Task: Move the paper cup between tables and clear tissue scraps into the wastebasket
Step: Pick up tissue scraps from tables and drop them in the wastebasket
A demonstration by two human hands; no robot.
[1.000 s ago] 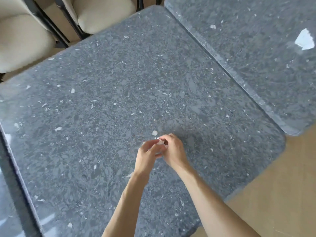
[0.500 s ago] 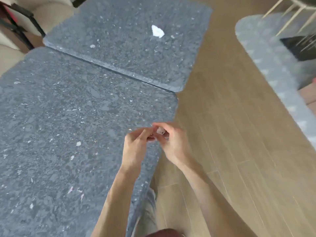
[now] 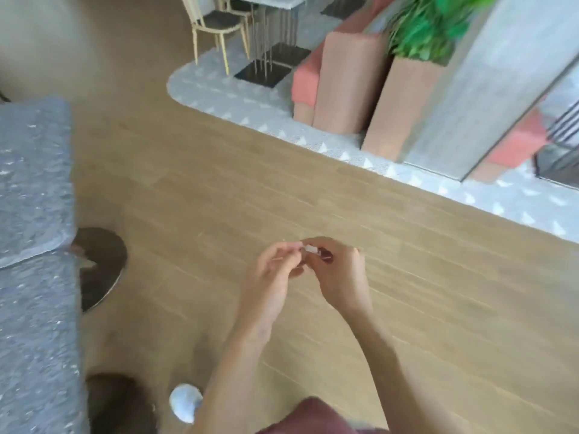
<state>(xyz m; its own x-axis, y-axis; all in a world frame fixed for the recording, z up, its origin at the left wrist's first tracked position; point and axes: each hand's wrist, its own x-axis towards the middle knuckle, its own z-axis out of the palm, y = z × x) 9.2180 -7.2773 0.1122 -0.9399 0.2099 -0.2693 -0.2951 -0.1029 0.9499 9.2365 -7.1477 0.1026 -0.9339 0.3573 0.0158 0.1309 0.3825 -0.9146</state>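
Tissue scrap [image 3: 310, 249], small and white, is pinched between the fingertips of the left hand [image 3: 269, 277] and right hand [image 3: 338, 274] above the wooden floor [image 3: 219, 189], probably so it cannot drop; no wastebasket in view.

Both hands meet over the wooden floor [image 3: 219, 189], fingertips together. The left hand [image 3: 269, 283] and the right hand [image 3: 338, 277] pinch a small white tissue scrap [image 3: 310, 249] between them; the picture is blurred, so its shape is unclear. Two grey speckled worktops [image 3: 34, 308] run along the left edge, with a round dark base [image 3: 100, 264] on the floor just beside them. Farther off, on a grey rug [image 3: 250, 101], stand a chair [image 3: 216, 29], pink seats [image 3: 344, 86] and a green plant [image 3: 426, 23].
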